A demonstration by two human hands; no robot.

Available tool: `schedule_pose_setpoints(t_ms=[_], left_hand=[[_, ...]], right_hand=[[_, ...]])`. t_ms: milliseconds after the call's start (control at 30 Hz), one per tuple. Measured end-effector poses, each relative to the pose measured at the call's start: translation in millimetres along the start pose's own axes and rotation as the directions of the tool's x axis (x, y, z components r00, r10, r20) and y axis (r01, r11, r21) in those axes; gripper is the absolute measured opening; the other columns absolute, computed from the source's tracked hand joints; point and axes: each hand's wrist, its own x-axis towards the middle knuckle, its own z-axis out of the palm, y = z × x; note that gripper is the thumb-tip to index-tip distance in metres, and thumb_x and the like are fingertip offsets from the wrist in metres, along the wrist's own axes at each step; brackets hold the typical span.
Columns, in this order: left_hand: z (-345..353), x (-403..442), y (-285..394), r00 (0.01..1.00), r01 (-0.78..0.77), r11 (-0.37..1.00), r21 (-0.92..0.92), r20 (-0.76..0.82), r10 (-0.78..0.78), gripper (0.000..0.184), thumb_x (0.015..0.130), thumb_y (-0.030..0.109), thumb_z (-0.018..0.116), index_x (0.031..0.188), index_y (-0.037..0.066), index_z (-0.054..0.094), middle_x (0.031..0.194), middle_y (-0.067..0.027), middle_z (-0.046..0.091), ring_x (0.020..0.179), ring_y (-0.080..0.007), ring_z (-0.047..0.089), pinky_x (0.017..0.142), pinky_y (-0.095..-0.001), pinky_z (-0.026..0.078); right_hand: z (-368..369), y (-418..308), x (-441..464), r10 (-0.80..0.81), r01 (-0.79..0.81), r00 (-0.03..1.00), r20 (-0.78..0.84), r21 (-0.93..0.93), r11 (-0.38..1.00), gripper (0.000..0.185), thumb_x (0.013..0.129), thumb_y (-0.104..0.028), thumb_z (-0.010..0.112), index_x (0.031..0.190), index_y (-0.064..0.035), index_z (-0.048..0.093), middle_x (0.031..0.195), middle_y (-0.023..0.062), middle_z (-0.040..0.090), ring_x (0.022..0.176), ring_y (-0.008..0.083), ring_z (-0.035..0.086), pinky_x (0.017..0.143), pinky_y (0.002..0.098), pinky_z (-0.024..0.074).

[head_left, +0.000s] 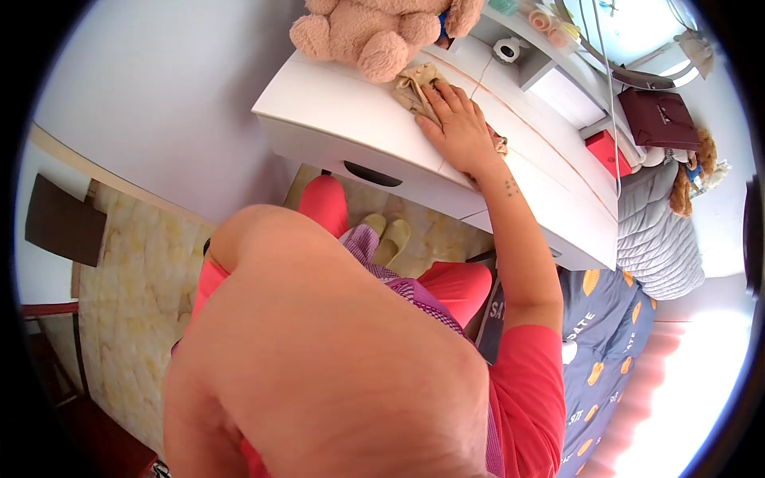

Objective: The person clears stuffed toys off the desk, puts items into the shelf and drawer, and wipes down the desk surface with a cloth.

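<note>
My right hand (pixel 460 131) lies on a patterned beige and brown cloth (pixel 416 89) on the white desk top (pixel 351 92). Its fingers are stretched out, slightly apart, and press the cloth flat. Part of the cloth shows beyond the fingers and another part beside the wrist. My left arm, bent and very close to the camera, fills the lower middle of the view; the left hand itself is out of frame. A plush toy (pixel 358 32) sits on the desk just left of the cloth.
A white camera-like device (pixel 507 50) stands near the desk's shelf unit, below a round mirror. To the right are a maroon bag (pixel 658 118), a red box (pixel 608 153), a grey quilted item (pixel 660 231) and dark patterned bedding (pixel 598 350). Slippers (pixel 391 241) lie under the desk.
</note>
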Motion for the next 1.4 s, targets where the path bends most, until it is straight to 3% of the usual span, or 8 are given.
schedule_pose_setpoints(t_ms=[300,467,533,667,767,1100,1200,1400], left_hand=[[-90.8,-87.4,19.3,0.869,0.125,0.906,0.404,-0.485,0.096,0.035,0.084,0.02,0.068,0.113,0.005,0.054,0.106,-0.0105,0.061,0.097,-0.021,0.057,0.08,-0.0338,0.047],[-164.2,-96.8,18.3,0.515,0.552,0.243,0.798,-0.555,0.653,0.043,0.078,0.021,0.072,0.115,0.006,0.054,0.105,-0.0097,0.062,0.1,-0.0261,0.059,0.082,-0.0372,0.048],[-186.0,-94.1,13.0,0.44,0.754,-0.145,0.641,-0.328,0.836,0.047,0.073,0.02,0.076,0.112,0.006,0.054,0.101,-0.0098,0.064,0.096,-0.0316,0.062,0.079,-0.04,0.048],[-195.6,-98.5,-8.2,0.254,0.967,-0.152,0.205,-0.82,0.513,0.121,0.066,0.036,0.084,0.149,0.009,0.0,0.14,-0.0239,0.037,0.128,-0.0387,0.038,0.1,-0.0498,0.036],[-199.0,-99.2,-24.4,0.167,0.947,-0.322,-0.018,-0.827,0.537,0.103,0.072,0.05,0.076,0.142,0.0,0.018,0.124,-0.021,0.055,0.116,-0.0323,0.051,0.092,-0.0467,0.04],[-214.7,-100.1,-32.8,-0.04,0.989,0.143,0.049,-0.827,0.561,0.114,0.071,0.036,0.08,0.151,0.018,0.002,0.149,-0.0169,0.027,0.132,-0.0379,0.035,0.111,-0.049,0.026],[-229.5,-117.0,-34.2,-0.002,0.998,0.053,0.045,-0.747,0.665,0.103,0.065,0.037,0.083,0.139,0.005,0.018,0.129,-0.0202,0.052,0.121,-0.0367,0.049,0.1,-0.0453,0.035],[-241.0,-148.5,-21.3,-0.059,0.886,0.36,0.294,-0.697,0.714,0.096,0.068,0.017,0.076,0.139,0.011,0.012,0.127,-0.0202,0.051,0.113,-0.0298,0.054,0.101,-0.0425,0.037]], right_hand=[[-10.9,6.7,4.5,-0.04,0.038,0.999,0.023,0.099,0.994,0.056,0.09,-0.044,0.049,0.135,-0.01,0.047,0.142,0.0128,0.041,0.133,0.032,0.033,0.109,0.0455,0.0265],[10.2,35.3,23.3,0.091,-0.086,0.994,-0.055,0.082,0.993,0.058,0.088,-0.046,0.052,0.135,-0.0126,0.049,0.143,0.0105,0.041,0.132,0.0314,0.035,0.11,0.0458,0.0254],[7.2,36.1,31.5,0.168,-0.165,0.985,-0.04,0.072,0.984,0.058,0.087,-0.047,0.052,0.135,-0.0137,0.049,0.143,0.0098,0.042,0.132,0.03,0.035,0.109,0.0453,0.0256],[9.9,42.7,41.8,0.244,-0.242,0.969,-0.051,0.039,0.97,0.058,0.087,-0.047,0.052,0.135,-0.0152,0.049,0.141,0.0086,0.044,0.131,0.028,0.036,0.109,0.0448,0.0268],[11.7,42.1,44.5,0.249,-0.248,0.967,-0.06,0.021,0.968,0.058,0.087,-0.047,0.052,0.135,-0.0149,0.05,0.14,0.0084,0.044,0.131,0.0282,0.037,0.108,0.0449,0.0273],[18.2,44.5,40.7,0.202,-0.205,0.972,-0.124,-0.015,0.979,0.055,0.089,-0.046,0.049,0.133,-0.0131,0.05,0.138,0.0097,0.046,0.128,0.0298,0.039,0.106,0.0454,0.0303],[18.6,44.5,40.0,0.165,-0.173,0.976,-0.142,-0.045,0.984,0.055,0.09,-0.046,0.049,0.134,-0.0126,0.049,0.138,0.0105,0.045,0.129,0.0298,0.038,0.106,0.0453,0.0298],[21.0,44.7,40.7,0.171,-0.183,0.975,-0.139,-0.077,0.98,0.054,0.09,-0.043,0.048,0.134,-0.0111,0.048,0.138,0.011,0.046,0.128,0.0302,0.039,0.106,0.0453,0.0304]])
